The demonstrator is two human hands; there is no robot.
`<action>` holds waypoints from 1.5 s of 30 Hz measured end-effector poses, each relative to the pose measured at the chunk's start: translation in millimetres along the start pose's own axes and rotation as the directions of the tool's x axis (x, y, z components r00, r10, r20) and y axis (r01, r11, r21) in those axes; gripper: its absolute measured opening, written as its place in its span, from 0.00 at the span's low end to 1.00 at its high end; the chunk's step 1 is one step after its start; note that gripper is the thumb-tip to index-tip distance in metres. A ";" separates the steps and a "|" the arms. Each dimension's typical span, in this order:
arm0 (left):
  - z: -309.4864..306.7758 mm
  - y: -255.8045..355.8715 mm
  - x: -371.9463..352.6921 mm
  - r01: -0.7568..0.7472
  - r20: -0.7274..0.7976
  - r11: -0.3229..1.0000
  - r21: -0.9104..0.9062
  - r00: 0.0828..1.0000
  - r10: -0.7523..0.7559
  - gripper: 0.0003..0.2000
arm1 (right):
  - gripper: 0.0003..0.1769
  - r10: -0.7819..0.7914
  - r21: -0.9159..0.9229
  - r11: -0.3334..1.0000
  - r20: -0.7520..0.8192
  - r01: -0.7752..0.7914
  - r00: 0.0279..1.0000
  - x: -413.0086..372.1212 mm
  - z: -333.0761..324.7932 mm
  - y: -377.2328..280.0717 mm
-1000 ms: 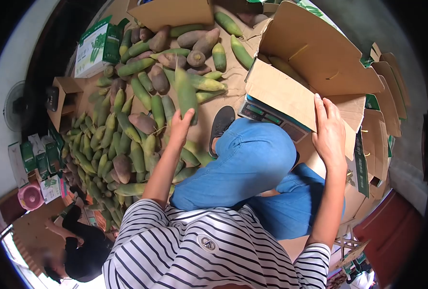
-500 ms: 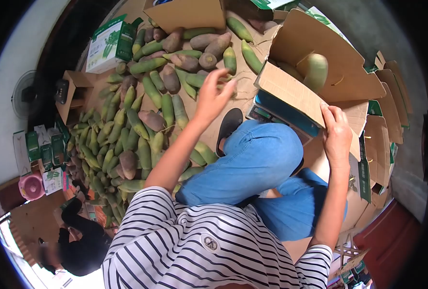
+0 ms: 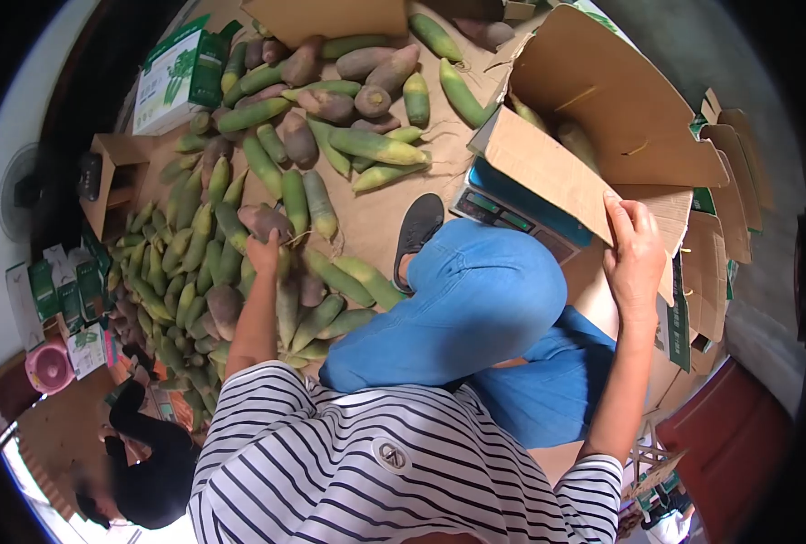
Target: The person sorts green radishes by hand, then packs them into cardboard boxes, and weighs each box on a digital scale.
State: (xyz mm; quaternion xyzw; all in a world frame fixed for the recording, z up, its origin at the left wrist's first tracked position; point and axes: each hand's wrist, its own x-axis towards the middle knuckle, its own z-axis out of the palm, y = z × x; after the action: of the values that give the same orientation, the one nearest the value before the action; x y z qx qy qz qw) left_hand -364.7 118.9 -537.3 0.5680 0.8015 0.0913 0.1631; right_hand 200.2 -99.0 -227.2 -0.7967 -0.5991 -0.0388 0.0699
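Note:
My left hand [image 3: 262,252] reaches into the heap on the left, its fingers closed about the near end of a purplish radish [image 3: 265,220]. Long green radishes [image 3: 319,207] lie close around it. On the right, my right hand [image 3: 634,240] grips the edge of a flap of an open cardboard box [image 3: 593,68]. Inside that box a few radishes [image 3: 575,140] show, partly hidden by the flap. Beneath the flap is a scale [image 3: 521,213] with a blue top and a display panel.
Green and purplish radishes [image 3: 190,263] cover the cardboard-lined floor at left. A white and green printed carton [image 3: 180,77] stands behind them. More open boxes [image 3: 707,281] line the right side. Another person in dark clothing [image 3: 153,462] is at lower left, near a pink fan [image 3: 49,367].
My left hand has moved from beside the box down and left to the purplish radish. A radish blurred in motion over the box now lies inside. My right hand stays on the flap.

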 end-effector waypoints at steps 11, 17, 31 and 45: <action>63.3 -36.7 63.4 0.361 0.180 0.914 -0.185 0.927 -0.329 0.58 | 0.31 0.013 0.010 1.000 0.028 -0.014 1.000 2.9 -1.4 -1.3; 7.4 51.5 -6.3 0.472 0.434 0.679 -0.562 0.867 -0.243 0.37 | 0.32 0.025 0.049 0.998 0.013 -0.025 1.000 0.7 1.0 2.3; -156.5 420.0 -174.4 -0.356 0.013 0.185 -0.916 0.434 0.901 0.40 | 0.26 -0.022 0.035 0.999 -0.049 0.024 0.999 -4.3 5.8 3.5; -24.6 244.2 -157.1 -0.467 0.224 0.677 -0.570 0.704 0.674 0.15 | 0.17 -0.097 -0.073 0.993 -0.132 0.088 0.986 -1.0 5.7 12.7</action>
State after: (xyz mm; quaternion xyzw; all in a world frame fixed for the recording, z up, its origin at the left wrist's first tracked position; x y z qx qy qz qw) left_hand -111.2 54.7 -408.7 0.7423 0.4747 0.2071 0.4252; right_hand 212.0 -102.6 -233.8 -0.7655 -0.6276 -0.1160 0.0821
